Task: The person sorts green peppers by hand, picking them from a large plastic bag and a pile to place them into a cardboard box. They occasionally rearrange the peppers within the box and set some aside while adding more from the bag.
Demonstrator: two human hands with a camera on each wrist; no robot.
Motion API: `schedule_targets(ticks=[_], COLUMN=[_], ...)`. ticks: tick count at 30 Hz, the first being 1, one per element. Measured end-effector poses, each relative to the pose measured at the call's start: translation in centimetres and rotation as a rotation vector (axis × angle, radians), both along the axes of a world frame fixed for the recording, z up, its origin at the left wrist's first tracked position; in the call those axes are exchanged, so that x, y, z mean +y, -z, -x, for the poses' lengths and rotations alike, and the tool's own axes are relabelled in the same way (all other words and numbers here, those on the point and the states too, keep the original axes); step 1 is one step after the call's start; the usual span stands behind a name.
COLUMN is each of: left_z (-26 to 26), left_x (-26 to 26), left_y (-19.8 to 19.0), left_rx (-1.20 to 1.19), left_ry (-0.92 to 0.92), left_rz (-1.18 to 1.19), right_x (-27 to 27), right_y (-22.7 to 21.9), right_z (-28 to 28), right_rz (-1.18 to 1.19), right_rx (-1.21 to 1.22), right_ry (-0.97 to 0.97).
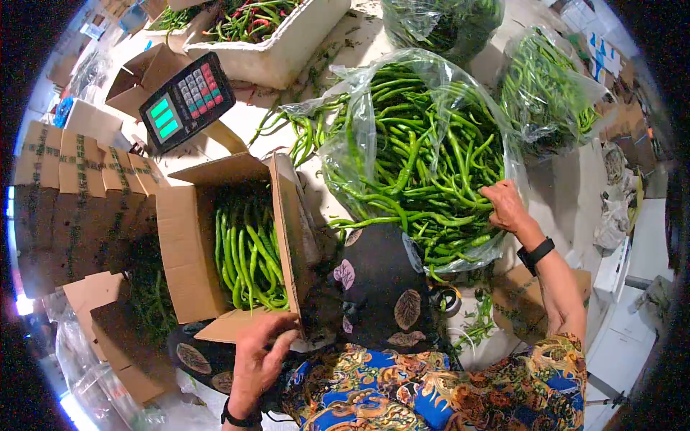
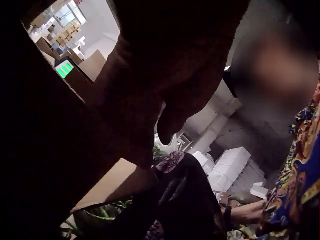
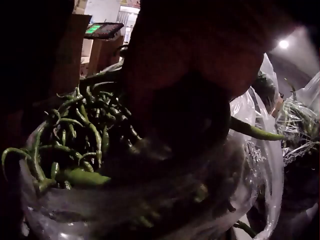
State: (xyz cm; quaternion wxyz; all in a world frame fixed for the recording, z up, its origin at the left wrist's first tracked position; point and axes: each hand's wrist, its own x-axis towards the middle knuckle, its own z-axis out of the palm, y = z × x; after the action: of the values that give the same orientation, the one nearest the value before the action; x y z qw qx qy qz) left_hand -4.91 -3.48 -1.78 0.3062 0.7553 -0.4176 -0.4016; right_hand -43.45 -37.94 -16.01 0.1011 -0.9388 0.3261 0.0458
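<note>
A large clear plastic bag bulges with long green chili peppers. My right hand is at the bag's right side, its fingers curled on green chili peppers at the edge of the heap. In the right wrist view a chili pepper sticks out beside the dark hand. An open cardboard box to the left holds more green chili peppers, laid mostly lengthwise. My left hand hangs at the box's near flap, fingers loosely bent, with nothing showing between them.
Behind the box stands a scale display with lit green digits. A white foam crate of peppers is at the back. Two more filled bags stand beyond the big bag. Stacked cartons line the left.
</note>
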Motion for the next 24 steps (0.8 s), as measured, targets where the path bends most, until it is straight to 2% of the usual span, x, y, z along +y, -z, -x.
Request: schedule_targets(ticks=[1,3,5,6,7,9,10,13,16,18,19,21,22,24], left_z=[0.2,0.6,0.9,1.2,1.4,1.9,2.2,2.8,2.9,3.1,3.2,3.3,3.4,3.5], left_x=[-0.4,-0.9,-0.8,-0.6,-0.6,-1.3,-1.5,-1.4,-1.0,-0.8,-0.8,-0.7,-0.6,-0.8], left_y=[-0.6,-1.5,-1.5,-1.0,-0.8,-1.3,-1.5,-2.1,-1.8,-1.7,-1.6,-1.5,-1.4,-1.3], left_rx=[-0.005,-0.011,0.012,0.038,0.063,0.020,-0.016,0.045,0.092,0.109,0.125,0.137,0.154,0.173], left_ry=[0.002,0.050,0.049,0.045,0.040,0.108,0.170,0.153,0.098,0.093,0.081,0.069,0.056,0.053], left_rz=[0.003,0.007,-0.013,0.015,0.045,0.047,0.045,0.044,-0.002,-0.031,-0.028,-0.016,-0.024,-0.030], right_x=[-0.2,-0.9,-1.7,-1.5,-1.5,-1.6,-1.4,-1.1,-0.4,-1.9,-2.9,-3.9,-4.0,-3.8], right_y=[0.5,1.9,1.8,1.6,1.4,1.4,1.5,1.8,-0.1,0.0,-1.6,-3.5,-3.4,-2.9], right_z=[0.4,1.7,0.4,-0.8,-2.1,-4.2,-5.1,-7.6,-7.6,-6.4,-6.3,-5.5,-5.1,-4.8], right_rz=[0.003,0.081,-0.014,0.016,-0.057,-0.069,-0.069,-0.072,-0.094,-0.151,-0.268,-0.180,-0.176,-0.200], right_rx=[-0.005,-0.192,-0.048,-0.097,-0.125,-0.210,-0.216,0.076,0.107,-0.161,-0.186,-0.289,-0.292,-0.282], right_ry=[0.002,0.002,0.194,0.207,0.211,0.043,0.039,-0.033,-0.088,0.084,0.250,0.403,0.405,0.277])
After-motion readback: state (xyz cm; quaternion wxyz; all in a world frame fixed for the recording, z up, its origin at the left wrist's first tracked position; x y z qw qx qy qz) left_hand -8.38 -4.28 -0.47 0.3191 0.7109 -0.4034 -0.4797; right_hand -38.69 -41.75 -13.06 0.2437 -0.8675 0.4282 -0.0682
